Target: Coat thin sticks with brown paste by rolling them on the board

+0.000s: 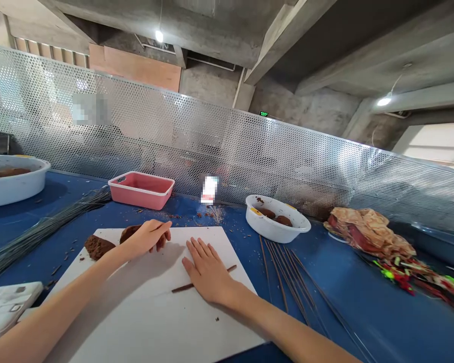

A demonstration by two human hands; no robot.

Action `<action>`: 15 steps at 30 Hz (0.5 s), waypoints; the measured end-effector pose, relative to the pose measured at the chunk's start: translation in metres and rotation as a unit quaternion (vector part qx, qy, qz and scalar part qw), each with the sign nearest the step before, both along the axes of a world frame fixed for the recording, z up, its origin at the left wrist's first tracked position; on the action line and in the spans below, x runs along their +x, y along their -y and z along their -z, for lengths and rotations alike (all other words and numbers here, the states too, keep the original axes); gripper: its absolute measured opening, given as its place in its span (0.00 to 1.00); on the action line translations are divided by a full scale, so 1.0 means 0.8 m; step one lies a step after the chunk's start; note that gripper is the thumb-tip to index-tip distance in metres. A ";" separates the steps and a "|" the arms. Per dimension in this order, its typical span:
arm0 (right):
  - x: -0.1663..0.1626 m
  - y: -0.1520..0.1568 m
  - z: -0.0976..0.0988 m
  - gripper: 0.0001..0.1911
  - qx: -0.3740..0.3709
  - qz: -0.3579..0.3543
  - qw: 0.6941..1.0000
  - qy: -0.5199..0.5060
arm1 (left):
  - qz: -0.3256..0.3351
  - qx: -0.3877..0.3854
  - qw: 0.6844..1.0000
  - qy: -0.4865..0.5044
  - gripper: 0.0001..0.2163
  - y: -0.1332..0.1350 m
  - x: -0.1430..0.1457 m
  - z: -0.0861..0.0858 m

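Note:
On a white board point(144, 312) my right hand point(206, 269) lies flat, fingers stretched out, pressing on a thin brown-coated stick point(181, 287) that shows on both sides of the palm. My left hand point(149, 236) is curled over a lump of brown paste point(130, 233) at the board's far left corner, fingers closed on it. A second brown lump point(97, 246) lies just left of it on the board.
A white bowl point(276, 229) with brown lumps and several coated sticks point(287, 272) sit to the right. A pink tub point(140, 190), a wire bundle point(41, 229), a large white basin point(11, 181) and a scale point(5, 305) are on the left. Coloured wrappers point(374, 234) lie far right.

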State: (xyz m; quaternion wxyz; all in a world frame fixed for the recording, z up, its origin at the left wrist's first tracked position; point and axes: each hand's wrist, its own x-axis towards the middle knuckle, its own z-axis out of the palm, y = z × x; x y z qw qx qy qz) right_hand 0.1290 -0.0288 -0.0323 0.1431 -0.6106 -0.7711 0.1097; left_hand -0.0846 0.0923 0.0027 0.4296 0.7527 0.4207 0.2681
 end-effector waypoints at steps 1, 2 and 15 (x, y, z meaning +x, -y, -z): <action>0.001 0.011 -0.001 0.37 0.001 -0.005 1.000 0.000 | 0.000 -0.002 1.000 0.000 0.30 0.001 0.000 -0.001; 0.001 0.021 -0.003 0.36 0.001 -0.009 1.000 0.000 | 0.000 -0.003 1.000 0.001 0.30 0.001 0.001 -0.001; 0.014 0.101 -0.019 0.35 -0.054 -0.037 0.998 0.019 | 0.017 -0.009 1.000 -0.007 0.29 0.002 0.005 0.003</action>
